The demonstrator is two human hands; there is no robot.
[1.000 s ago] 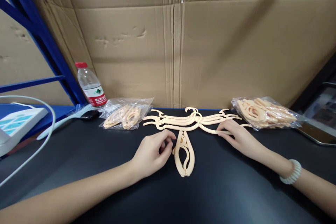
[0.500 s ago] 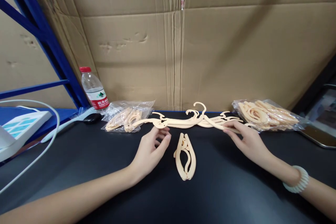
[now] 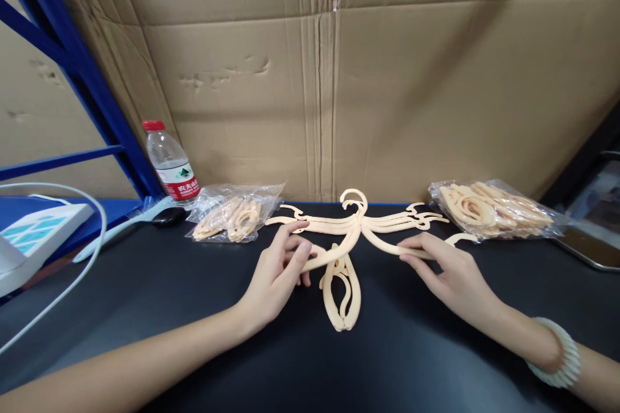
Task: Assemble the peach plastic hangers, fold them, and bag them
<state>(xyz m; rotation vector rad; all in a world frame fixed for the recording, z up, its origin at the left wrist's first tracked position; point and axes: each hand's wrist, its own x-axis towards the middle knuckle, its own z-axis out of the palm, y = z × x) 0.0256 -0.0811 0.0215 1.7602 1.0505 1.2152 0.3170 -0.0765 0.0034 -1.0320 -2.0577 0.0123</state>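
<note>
A cream folding clothes hanger point(image 3: 382, 244) is spread between my hands, its two arms bent toward me and its hook over the middle of a stack. My left hand point(image 3: 278, 268) is closed round the end of its left arm. The right arm's end is pinched in my right hand point(image 3: 448, 264). Just behind lie several unfolded hangers point(image 3: 320, 226) in a pile, partly covered by the held one. A folded hanger point(image 3: 356, 297) rests on the black table between my forearms, its top overlapped by the held hanger's left arm.
Clear bags of folded hangers lie left point(image 3: 227, 216) and right point(image 3: 489, 210) at the back. A water bottle point(image 3: 177, 171) stands beside the blue rack point(image 3: 97, 97). A white cable point(image 3: 99, 251) curves at the left. Cardboard point(image 3: 242, 77) walls off the back.
The held hanger has come toward the pile's middle, its hook now beside the others. My left hand has dropped slightly and now grips its left arm. My right hand has moved slightly lower.
</note>
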